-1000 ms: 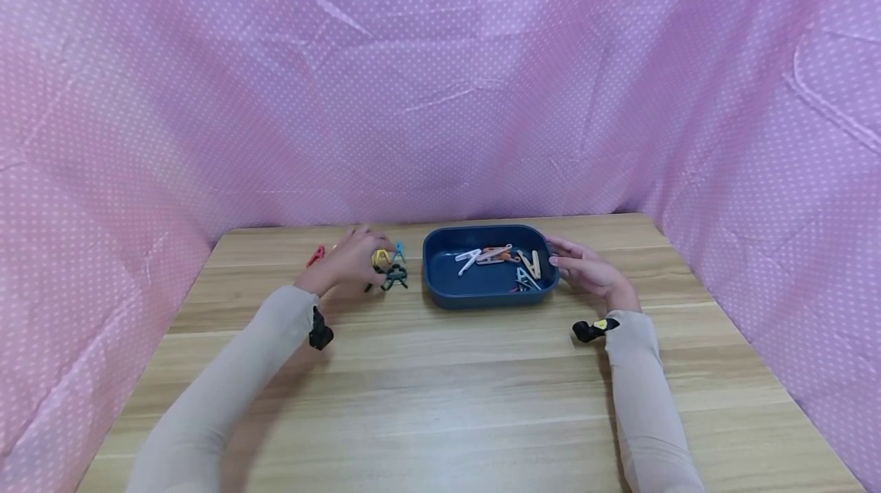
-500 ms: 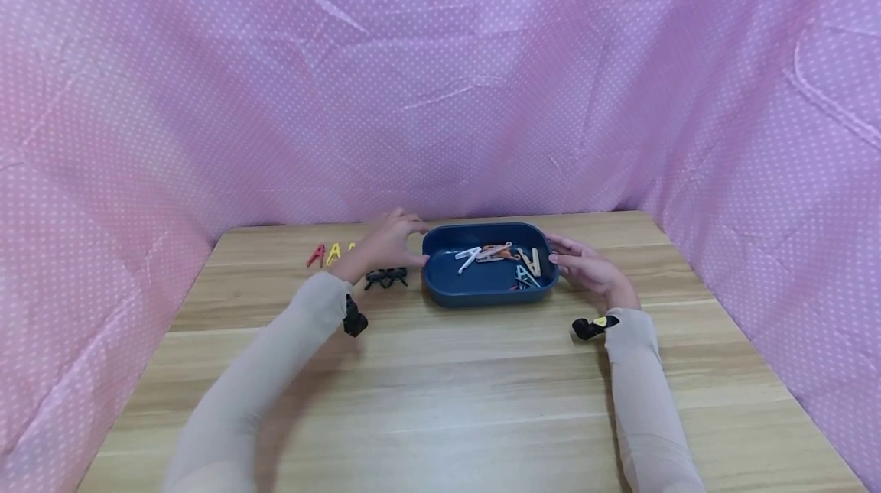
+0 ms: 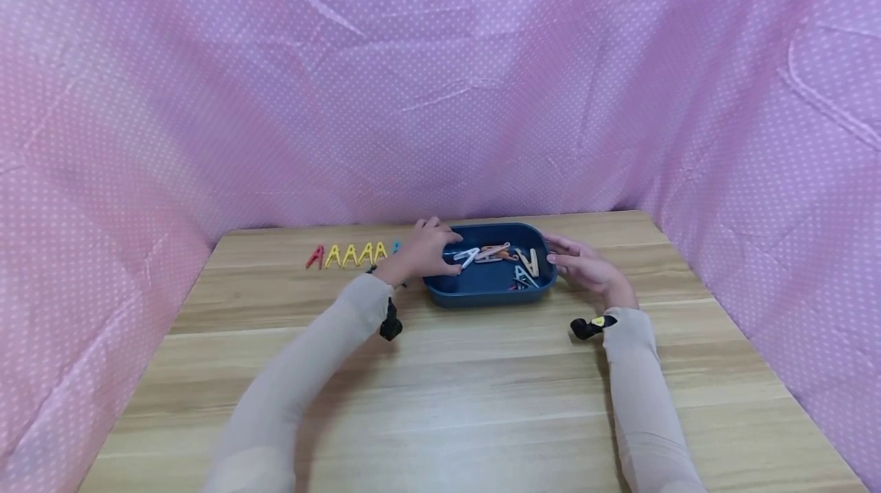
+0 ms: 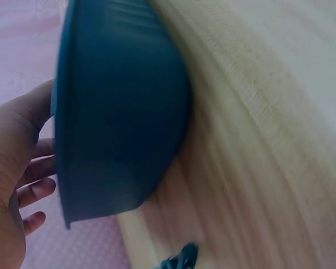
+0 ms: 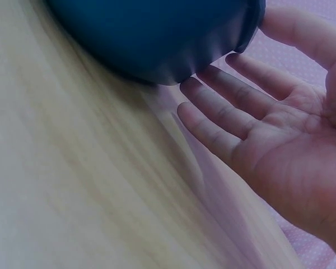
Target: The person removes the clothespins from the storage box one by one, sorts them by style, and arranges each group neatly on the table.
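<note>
My left hand is over the left end of a dark blue bin, thumb and fingers spread apart close to a white clothespin. Nothing shows in its grasp. In the left wrist view, the bin's wall hides its fingertips in part. At the right end, my right hand rests its thumb near the rim, and its nearly straight fingers lie against the outer wall. Several more clothespins lie inside: orange and pink ones, a cream one and a pale blue one.
Left of the bin stands a row of clothespins: a red one, several yellow ones and a blue one. Dark green ones are mostly hidden by my left hand. A pink dotted curtain borders the wooden table.
My left hand has moved right, from the clothespin row to above the bin's left end, uncovering the yellow clothespins. My right hand has stayed at the bin's right end.
</note>
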Demonstrator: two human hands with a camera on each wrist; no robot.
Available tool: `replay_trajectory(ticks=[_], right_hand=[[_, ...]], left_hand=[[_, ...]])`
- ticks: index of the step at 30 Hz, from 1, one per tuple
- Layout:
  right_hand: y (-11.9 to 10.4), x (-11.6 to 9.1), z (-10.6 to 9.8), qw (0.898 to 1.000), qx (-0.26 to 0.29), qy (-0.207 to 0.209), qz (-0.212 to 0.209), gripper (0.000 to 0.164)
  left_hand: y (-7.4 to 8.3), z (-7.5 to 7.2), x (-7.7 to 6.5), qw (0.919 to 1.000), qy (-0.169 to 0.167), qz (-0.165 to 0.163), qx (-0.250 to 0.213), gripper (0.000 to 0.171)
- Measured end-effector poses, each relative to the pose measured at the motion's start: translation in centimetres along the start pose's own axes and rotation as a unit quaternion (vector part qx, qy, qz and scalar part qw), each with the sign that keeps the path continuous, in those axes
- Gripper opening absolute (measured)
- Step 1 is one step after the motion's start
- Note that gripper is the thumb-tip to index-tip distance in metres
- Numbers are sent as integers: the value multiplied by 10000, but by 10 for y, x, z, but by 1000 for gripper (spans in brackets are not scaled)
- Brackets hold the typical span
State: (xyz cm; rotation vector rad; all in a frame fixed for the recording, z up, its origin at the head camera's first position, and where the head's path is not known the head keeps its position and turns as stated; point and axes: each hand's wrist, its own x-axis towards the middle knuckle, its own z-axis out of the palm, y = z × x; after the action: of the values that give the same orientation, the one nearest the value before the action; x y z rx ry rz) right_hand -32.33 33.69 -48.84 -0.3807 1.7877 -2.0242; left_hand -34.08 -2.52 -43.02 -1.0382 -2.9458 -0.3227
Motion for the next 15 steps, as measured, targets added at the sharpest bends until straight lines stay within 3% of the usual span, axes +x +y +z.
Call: replay_trajectory(ticks=[15], right_hand=[[0,-1,2,9999,61,86,-59,63]], left_hand=[[5,20,9,9998,-114,-83,158,57]])
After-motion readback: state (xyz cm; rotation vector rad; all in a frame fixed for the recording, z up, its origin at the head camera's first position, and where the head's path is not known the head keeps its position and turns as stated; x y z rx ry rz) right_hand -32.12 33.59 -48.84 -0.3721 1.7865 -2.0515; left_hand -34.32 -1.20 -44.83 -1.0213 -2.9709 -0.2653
